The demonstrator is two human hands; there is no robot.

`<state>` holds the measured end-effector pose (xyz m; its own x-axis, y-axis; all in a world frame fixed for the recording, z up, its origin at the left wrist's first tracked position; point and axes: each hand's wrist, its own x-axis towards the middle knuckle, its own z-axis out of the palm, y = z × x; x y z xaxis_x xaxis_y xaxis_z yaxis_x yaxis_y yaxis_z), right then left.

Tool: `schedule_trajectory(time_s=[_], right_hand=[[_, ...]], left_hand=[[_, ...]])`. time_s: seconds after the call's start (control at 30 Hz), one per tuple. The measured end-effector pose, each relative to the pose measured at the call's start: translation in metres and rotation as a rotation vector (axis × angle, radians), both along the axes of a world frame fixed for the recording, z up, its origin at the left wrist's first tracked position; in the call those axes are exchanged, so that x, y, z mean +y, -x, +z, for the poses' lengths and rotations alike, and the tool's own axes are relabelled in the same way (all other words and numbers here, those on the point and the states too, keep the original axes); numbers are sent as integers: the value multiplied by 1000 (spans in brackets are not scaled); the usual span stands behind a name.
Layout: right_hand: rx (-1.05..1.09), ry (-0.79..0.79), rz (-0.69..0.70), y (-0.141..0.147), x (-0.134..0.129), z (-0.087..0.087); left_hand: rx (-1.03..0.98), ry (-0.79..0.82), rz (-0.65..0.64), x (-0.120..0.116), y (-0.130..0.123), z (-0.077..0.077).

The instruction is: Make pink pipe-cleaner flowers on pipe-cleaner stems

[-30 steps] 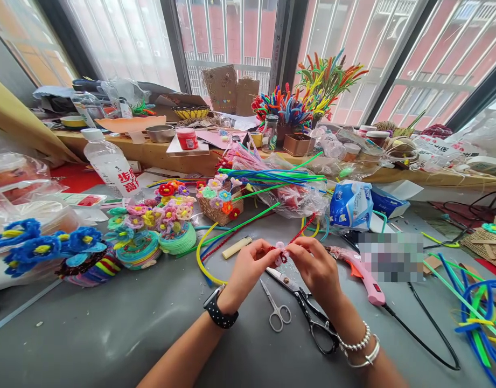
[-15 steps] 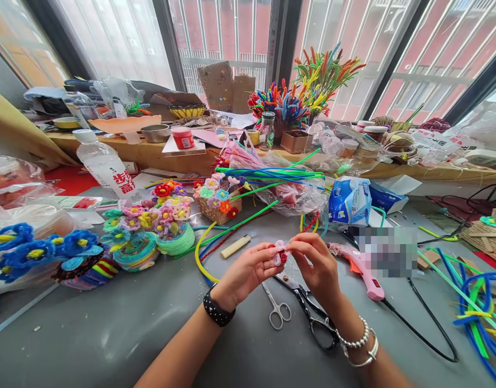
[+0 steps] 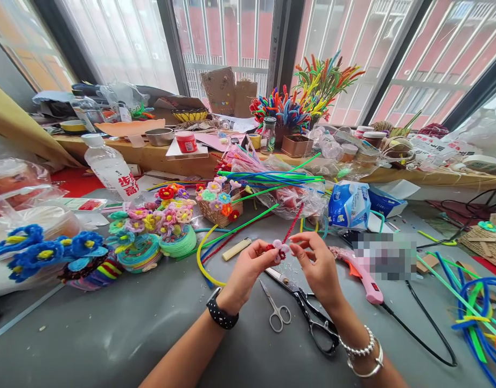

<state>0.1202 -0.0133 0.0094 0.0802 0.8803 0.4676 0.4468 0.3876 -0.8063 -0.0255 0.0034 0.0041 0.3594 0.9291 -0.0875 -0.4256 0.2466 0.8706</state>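
Note:
A small pink and red fuzzy flower piece (image 3: 280, 250) is pinched between the thumb and fingers of my left hand (image 3: 248, 272). From it a red fuzzy stem rises to the upper right. My right hand (image 3: 318, 267) is at the right side of the flower, thumb and index finger bent close together at its edge; whether they grip a petal is too small to tell. Below the hands lie small silver scissors (image 3: 278, 312) and large black-handled scissors (image 3: 312, 315). A pink glue gun (image 3: 367, 280) rests right of my right hand.
Pots of fuzzy flowers (image 3: 177, 240) and blue flowers (image 3: 33, 250) stand at the left, near a plastic bottle (image 3: 112, 170). A beige stick (image 3: 236, 249) lies behind my left hand. Blue tissue packs (image 3: 348, 203) and bundled pipe cleaners (image 3: 474, 307) are at the right.
My left fingers have closed in from a more spread pose around the flower. The flower now faces the camera more, with its red stem showing upward. My right hand has shifted slightly away.

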Motion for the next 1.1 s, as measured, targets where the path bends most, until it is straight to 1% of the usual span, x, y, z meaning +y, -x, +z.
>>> schedule_trajectory(time_s=[0.1, 0.17, 0.23, 0.3, 0.47, 0.57, 0.73, 0.9, 1.0, 1.1], right_hand=[[33, 98, 69, 0, 0, 1], [69, 166, 91, -1, 0, 2], [114, 233, 114, -2, 0, 2], [151, 266, 146, -4, 1, 3], [159, 268, 206, -7, 2, 7], [178, 305, 229, -9, 2, 7], [261, 350, 259, -8, 3, 4], [305, 353, 247, -5, 3, 1], [291, 325, 227, -5, 3, 1], [228, 291, 210, -6, 3, 1]], left_hand=[[43, -30, 4, 0, 0, 0], [57, -33, -9, 0, 0, 0], [60, -27, -31, 0, 0, 0], [50, 1, -56, 0, 1, 1], [3, 159, -113, 2, 3, 5], [-13, 206, -116, 3, 3, 7], [-21, 203, -118, 2, 2, 7], [-11, 181, -86, 2, 2, 5], [-5, 168, -82, 3, 2, 4], [-2, 169, -92, 3, 2, 4]])
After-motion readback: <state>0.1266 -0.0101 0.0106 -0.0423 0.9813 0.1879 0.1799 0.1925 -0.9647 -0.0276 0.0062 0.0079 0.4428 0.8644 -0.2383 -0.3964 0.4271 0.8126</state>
